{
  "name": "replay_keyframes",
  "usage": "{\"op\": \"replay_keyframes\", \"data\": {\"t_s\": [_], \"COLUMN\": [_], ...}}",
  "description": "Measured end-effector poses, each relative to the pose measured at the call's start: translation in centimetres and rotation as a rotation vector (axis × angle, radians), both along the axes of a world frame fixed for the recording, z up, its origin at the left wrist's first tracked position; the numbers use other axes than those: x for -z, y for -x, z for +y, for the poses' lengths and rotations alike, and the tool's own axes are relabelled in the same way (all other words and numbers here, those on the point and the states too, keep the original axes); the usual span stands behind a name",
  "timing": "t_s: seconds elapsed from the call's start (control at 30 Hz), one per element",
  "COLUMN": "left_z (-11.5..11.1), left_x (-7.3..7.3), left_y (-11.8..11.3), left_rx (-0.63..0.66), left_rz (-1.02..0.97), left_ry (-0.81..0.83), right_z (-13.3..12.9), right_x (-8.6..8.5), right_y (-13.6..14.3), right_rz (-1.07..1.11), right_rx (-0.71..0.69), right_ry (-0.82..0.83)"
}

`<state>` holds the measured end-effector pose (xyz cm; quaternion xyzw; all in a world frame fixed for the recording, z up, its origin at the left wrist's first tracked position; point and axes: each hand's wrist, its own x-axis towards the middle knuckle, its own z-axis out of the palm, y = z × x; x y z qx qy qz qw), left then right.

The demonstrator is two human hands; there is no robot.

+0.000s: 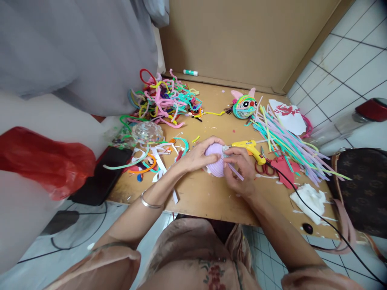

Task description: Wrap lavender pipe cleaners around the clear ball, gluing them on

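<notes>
My left hand [203, 155] is wrapped round a rounded shape covered in coils of lilac pipe cleaner [215, 166], held just above the table. Its right end shows a pale, uncovered patch. At that end my right hand [241, 171] pinches a lilac pipe cleaner [236, 172], whose loose tip sticks out below the fingers. A yellow hot glue gun [249, 149] lies right behind my right hand, its nozzle pointing left toward the coiled shape. Red-handled scissors [265, 169] lie partly under the glue gun and its cord.
A tangled heap of pipe cleaners [165, 98] fills the back left. Straight pipe cleaners [290, 141] lie at right, near a finished animal head [244, 105]. A glue stick [190, 73], red felt [284, 171], a white tissue [310, 203] and a brown bag [361, 189] lie around.
</notes>
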<state>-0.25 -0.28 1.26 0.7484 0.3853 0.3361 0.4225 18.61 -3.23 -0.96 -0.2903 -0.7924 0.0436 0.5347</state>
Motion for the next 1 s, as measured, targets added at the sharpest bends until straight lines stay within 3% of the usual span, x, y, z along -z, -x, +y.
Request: {"op": "replay_keyframes", "data": {"t_s": [0.43,0.8,1.0], "left_z": [0.32,-0.07,-0.18], "left_x": [0.51,0.90,0.44], "left_y": [0.30,-0.13,-0.11], "left_rx": [0.027,0.004,-0.002], "left_rz": [0.040,-0.073,0.017], "left_ry": [-0.209,-0.186,-0.208], "right_z": [-0.02,0.02,0.03], "right_x": [0.18,-0.18,-0.24], "right_y": [-0.10,-0.11,-0.12], "right_rz": [0.035,0.049,0.040], "right_rx": [0.011,0.033,0.034], "right_ry": [0.039,0.045,0.041]}}
